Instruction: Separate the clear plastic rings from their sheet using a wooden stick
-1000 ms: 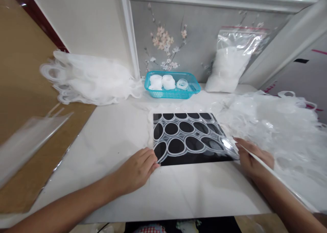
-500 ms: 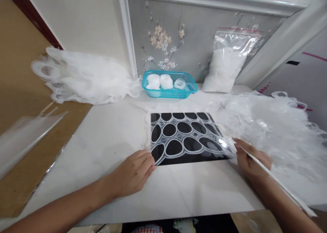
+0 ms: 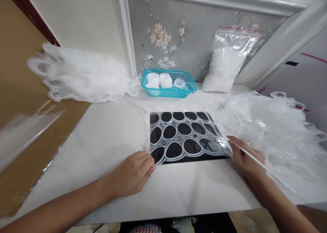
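Note:
A translucent sheet patterned with white rings [image 3: 187, 154] lies over a flat black rectangle [image 3: 176, 129] in the middle of the table. At its lower left corner my left hand [image 3: 138, 173] is closed, fingers pinching the sheet's edge. My right hand [image 3: 249, 158] is beside the lower right corner, closed around a thin white stick [image 3: 268, 170] that slants back over the wrist. Its fingertips touch the clear, shiny end of the sheet, which lifts a little there. Whether they also grip the sheet is hard to see.
A blue basket [image 3: 163, 93] holds several white ring rolls near the wall. Right of it leans a clear zip bag [image 3: 222, 66] with white contents. Piles of translucent ring sheets lie at left [image 3: 84, 76] and right [image 3: 268, 124]. Brown board [image 3: 51, 158] covers the left side.
My right hand has moved slightly left, toward the sheet, and the white stick has swung with it. My left hand stays at the lower left corner.

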`<state>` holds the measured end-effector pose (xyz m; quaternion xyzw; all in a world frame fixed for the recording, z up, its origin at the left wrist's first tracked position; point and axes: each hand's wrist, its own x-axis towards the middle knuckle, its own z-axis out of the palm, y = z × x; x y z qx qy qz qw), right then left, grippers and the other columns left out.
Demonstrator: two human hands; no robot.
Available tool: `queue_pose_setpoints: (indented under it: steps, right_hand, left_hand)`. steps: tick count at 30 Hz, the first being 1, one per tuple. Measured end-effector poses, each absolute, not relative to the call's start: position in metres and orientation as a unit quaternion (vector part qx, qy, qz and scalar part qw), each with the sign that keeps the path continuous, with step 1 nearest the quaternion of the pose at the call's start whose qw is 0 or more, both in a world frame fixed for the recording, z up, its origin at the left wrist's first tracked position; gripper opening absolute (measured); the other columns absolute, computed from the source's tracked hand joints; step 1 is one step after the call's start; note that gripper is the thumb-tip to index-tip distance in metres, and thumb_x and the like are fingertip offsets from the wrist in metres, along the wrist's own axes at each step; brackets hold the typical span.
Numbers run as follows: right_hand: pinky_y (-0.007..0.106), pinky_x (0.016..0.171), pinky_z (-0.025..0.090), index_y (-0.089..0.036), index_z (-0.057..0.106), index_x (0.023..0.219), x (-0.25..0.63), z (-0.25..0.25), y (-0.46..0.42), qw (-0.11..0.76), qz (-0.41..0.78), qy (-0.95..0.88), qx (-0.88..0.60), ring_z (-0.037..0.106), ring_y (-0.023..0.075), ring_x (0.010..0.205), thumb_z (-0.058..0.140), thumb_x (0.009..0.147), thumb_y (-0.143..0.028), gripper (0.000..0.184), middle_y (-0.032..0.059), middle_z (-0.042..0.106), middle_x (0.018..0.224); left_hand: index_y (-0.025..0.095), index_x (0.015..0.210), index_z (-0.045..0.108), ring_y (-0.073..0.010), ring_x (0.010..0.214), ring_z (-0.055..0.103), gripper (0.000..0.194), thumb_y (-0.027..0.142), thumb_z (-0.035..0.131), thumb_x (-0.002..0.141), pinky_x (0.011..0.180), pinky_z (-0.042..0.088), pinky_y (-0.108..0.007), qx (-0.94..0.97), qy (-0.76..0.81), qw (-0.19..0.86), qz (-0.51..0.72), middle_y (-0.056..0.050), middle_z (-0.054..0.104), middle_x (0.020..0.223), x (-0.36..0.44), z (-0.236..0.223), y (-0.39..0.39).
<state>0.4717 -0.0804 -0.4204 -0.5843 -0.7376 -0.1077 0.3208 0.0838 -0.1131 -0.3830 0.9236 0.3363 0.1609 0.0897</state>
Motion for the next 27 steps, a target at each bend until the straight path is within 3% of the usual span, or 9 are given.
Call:
queue_pose_setpoints:
  steps: [4, 7, 9, 13, 16, 27]
  right_hand:
    - [0.03, 0.053, 0.049, -0.021, 0.07, 0.095, 0.467, -0.41, -0.072, 0.298, -0.037, -0.735, -0.608, 0.06, 0.0176, 0.055, 0.048, 0.093, -0.038, 0.028, 0.0062, 0.071, 0.078]
    - [0.039, 0.073, 0.053, -0.021, 0.07, 0.091, 0.452, -0.401, -0.062, 0.347, -0.016, -0.752, -0.56, 0.063, 0.0241, 0.08, 0.05, 0.092, -0.038, 0.026, 0.0084, 0.069, 0.085]
    - [0.04, 0.08, 0.053, -0.023, 0.069, 0.09, 0.43, -0.394, -0.055, 0.361, 0.052, -0.767, -0.528, 0.064, 0.0256, 0.09, 0.051, 0.092, -0.038, 0.024, 0.0083, 0.069, 0.091]
    - [0.036, 0.077, 0.055, -0.025, 0.068, 0.092, 0.364, -0.382, -0.039, 0.328, 0.243, -0.789, -0.46, 0.067, 0.0224, 0.083, 0.051, 0.093, -0.037, 0.021, 0.005, 0.071, 0.091]
    - [0.036, 0.083, 0.054, -0.023, 0.066, 0.093, 0.317, -0.382, -0.028, 0.317, 0.33, -0.812, -0.362, 0.067, 0.0216, 0.09, 0.052, 0.093, -0.032, 0.017, 0.0044, 0.072, 0.094]
    - [0.033, 0.081, 0.052, -0.019, 0.066, 0.089, 0.289, -0.404, -0.016, 0.303, 0.365, -0.821, -0.317, 0.067, 0.0191, 0.087, 0.055, 0.091, -0.025, 0.012, 0.0047, 0.071, 0.09]
  left_hand:
    - [0.014, 0.096, 0.059, -0.0192, 0.089, 0.06, 0.021, 0.02, 0.038, 0.098, 0.079, 0.051, -0.034, 0.919, 0.343, 0.06, 0.186, -0.008, 0.063, 0.098, 0.084, -0.388, -0.114]
    - [0.013, 0.108, 0.06, -0.0219, 0.104, 0.06, 0.022, 0.024, 0.046, 0.097, 0.087, 0.051, -0.037, 0.912, 0.348, 0.032, 0.216, -0.012, 0.062, 0.117, 0.082, -0.392, -0.11]
    - [0.013, 0.113, 0.061, -0.0231, 0.103, 0.06, 0.026, 0.029, 0.048, 0.097, 0.085, 0.051, -0.04, 0.904, 0.372, 0.025, 0.209, -0.013, 0.063, 0.119, 0.079, -0.394, -0.105]
    - [0.013, 0.119, 0.059, -0.0242, 0.096, 0.059, 0.037, 0.04, 0.048, 0.096, 0.079, 0.049, -0.041, 0.893, 0.421, 0.0, 0.162, -0.011, 0.064, 0.121, 0.074, -0.393, -0.096]
    - [0.012, 0.117, 0.061, -0.0241, 0.089, 0.058, 0.038, 0.041, 0.049, 0.096, 0.075, 0.046, -0.039, 0.895, 0.424, -0.031, 0.135, -0.01, 0.066, 0.116, 0.073, -0.389, -0.094]
    - [0.011, 0.113, 0.064, -0.0244, 0.091, 0.056, 0.042, 0.045, 0.048, 0.096, 0.074, 0.041, -0.036, 0.905, 0.398, -0.059, 0.139, -0.008, 0.066, 0.119, 0.085, -0.39, -0.103]
